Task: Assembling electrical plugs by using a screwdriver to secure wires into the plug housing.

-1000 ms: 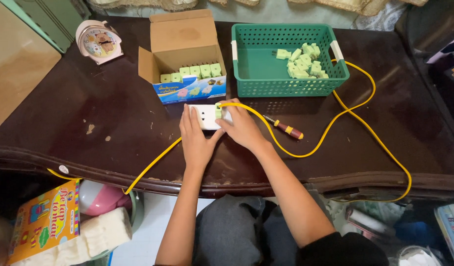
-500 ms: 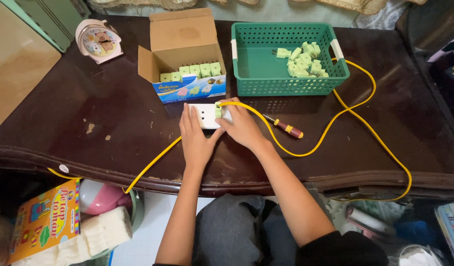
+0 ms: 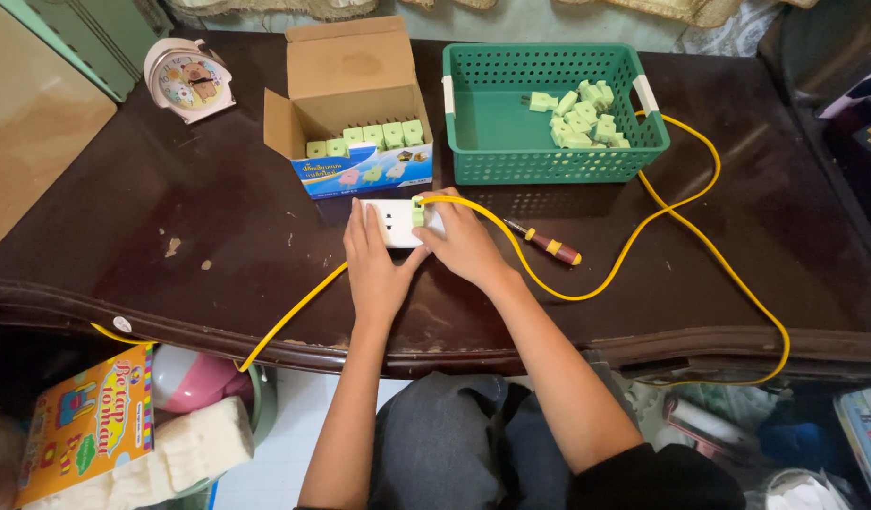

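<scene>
My left hand (image 3: pixel 374 269) lies flat on the dark tabletop (image 3: pixel 218 236), fingers spread against the white socket block (image 3: pixel 395 223). My right hand (image 3: pixel 465 244) pinches a green plug (image 3: pixel 418 210) seated in that block, yellow cable (image 3: pixel 643 222) trailing right past a screwdriver (image 3: pixel 546 245). Beyond stand an open cardboard box (image 3: pixel 355 104) of green plugs and a green basket (image 3: pixel 549 113).

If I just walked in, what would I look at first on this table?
Probably the bright yellow cable looping across the dark wooden table. It leads to a white socket block at the middle, where the left hand steadies it and the right hand presses on a green plug. Behind sits a green basket holding more pale green plugs.
</scene>
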